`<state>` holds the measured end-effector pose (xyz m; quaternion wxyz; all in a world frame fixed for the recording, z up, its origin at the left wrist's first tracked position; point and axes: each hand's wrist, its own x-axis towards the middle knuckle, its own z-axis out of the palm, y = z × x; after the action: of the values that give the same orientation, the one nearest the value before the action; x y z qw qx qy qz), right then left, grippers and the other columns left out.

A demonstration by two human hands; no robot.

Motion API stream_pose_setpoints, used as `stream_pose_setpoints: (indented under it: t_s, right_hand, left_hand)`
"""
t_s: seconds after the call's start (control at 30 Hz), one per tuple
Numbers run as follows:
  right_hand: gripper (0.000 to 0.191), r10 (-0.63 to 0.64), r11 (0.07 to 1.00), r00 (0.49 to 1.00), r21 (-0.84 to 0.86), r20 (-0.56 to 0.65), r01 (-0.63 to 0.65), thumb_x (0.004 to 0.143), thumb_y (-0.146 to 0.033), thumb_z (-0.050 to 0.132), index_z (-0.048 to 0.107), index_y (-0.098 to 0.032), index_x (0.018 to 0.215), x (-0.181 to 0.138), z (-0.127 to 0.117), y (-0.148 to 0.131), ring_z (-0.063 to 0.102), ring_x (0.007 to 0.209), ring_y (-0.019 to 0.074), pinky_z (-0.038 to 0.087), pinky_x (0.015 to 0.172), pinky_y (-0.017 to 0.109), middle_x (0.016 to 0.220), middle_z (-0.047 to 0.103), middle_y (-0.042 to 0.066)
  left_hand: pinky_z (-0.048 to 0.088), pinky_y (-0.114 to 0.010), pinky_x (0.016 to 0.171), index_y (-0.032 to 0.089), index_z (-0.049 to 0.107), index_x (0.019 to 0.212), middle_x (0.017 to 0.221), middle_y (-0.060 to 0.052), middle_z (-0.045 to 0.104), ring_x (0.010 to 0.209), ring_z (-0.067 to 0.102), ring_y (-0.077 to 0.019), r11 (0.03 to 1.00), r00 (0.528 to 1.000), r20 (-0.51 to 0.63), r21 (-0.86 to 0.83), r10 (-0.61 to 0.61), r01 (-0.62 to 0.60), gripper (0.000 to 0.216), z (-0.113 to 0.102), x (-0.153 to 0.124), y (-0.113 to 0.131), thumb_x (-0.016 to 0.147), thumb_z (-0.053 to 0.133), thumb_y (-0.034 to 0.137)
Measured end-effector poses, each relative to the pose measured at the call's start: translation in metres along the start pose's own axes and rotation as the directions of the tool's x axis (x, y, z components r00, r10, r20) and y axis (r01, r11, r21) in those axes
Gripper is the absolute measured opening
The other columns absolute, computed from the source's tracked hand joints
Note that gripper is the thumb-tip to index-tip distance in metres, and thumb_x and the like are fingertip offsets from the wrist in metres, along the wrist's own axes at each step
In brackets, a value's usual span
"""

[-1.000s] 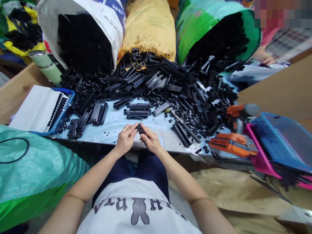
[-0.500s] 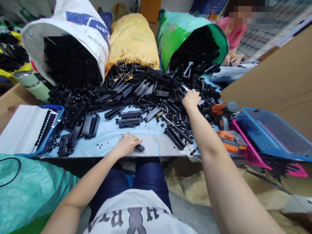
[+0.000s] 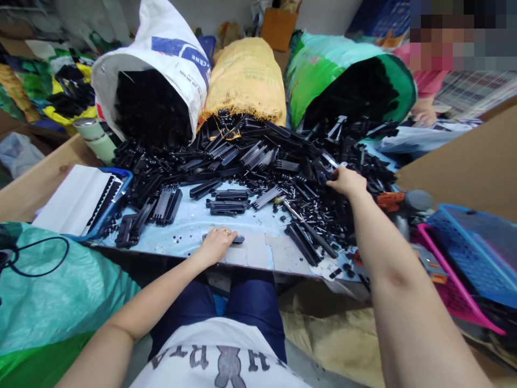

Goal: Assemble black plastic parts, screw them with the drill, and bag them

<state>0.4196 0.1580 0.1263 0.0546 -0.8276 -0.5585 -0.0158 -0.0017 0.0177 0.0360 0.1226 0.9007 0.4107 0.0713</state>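
Note:
My left hand (image 3: 217,244) rests near the table's front edge, its fingers curled over a short black plastic strip (image 3: 237,238) that lies on the light blue tabletop (image 3: 189,213). My right hand (image 3: 346,180) reaches far forward into a big heap of black plastic parts (image 3: 262,153), its fingers closed among them; what they grip is hidden. A few stacked black strips (image 3: 226,199) lie between the heap and my left hand.
Three sacks lie open toward the heap: a white one (image 3: 161,64), a yellow one (image 3: 246,73), a green one (image 3: 343,70). An orange drill (image 3: 398,200) and blue and pink baskets (image 3: 472,248) sit at right. A blue tray with white sheets (image 3: 81,199) and a green flask (image 3: 95,137) stand left. Another person sits at back right.
A second ago both hands held a small black part together. My right hand then reached out into the heap; my left hand laid the part down and stays on it.

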Motion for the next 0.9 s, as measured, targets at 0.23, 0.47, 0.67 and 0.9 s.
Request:
stream_pose_setpoints:
  t_s: [0.23,0.47,0.67,0.9]
  right_hand:
    - [0.033,-0.331,0.268,0.877,0.857,-0.348,0.441,0.078,-0.041,0.063,0.054,-0.023,0.106,-0.172,0.018,-0.122,0.063,0.091,0.0212,0.051,0.082,0.039,0.101,0.065,0.007]
    - [0.057,-0.763,0.121,0.587,0.951,0.272,-0.283,0.083,-0.062,0.049,0.058,-0.020,0.119,-0.234,0.060,-0.127,0.065,0.093,0.0229,0.051,0.081,0.040,0.112,0.065,0.012]
    - [0.047,-0.868,0.465,0.277,0.869,0.411,0.168,0.087,-0.057,0.048,0.058,-0.021,0.115,-0.235,0.043,-0.099,0.064,0.070,0.0161,0.048,0.067,0.028,0.092,0.068,0.005]
    - [0.035,-0.797,0.598,0.551,0.190,0.249,0.779,0.093,-0.046,0.044,0.061,-0.016,0.099,-0.249,0.064,-0.097,0.060,0.081,0.0195,0.037,0.065,0.027,0.087,0.063,0.008]
  left_hand:
    - [0.052,-0.035,0.075,0.018,0.046,0.128,0.104,-0.009,0.061,0.083,0.064,-0.0174,0.201,0.906,-0.051,-0.979,-0.421,0.038,0.047,-0.018,0.016,0.018,0.090,0.042,0.045]
    - [0.044,-0.021,0.046,0.015,0.057,0.097,0.066,0.003,0.055,0.046,0.053,-0.0078,-0.081,0.915,0.026,-0.997,-0.403,-0.007,0.039,-0.032,0.003,0.019,0.073,0.067,0.044]
    - [0.049,-0.033,0.081,0.017,0.048,0.124,0.101,-0.009,0.062,0.090,0.061,-0.0189,0.514,0.981,-0.135,-0.857,-0.138,-0.046,0.045,-0.020,-0.010,0.015,0.088,0.048,0.045]
    - [0.037,-0.043,0.094,0.018,0.051,0.122,0.117,-0.013,0.056,0.112,0.049,-0.0286,0.975,0.996,0.055,-0.215,0.068,-0.055,0.051,0.000,0.013,0.003,0.085,0.048,0.054]
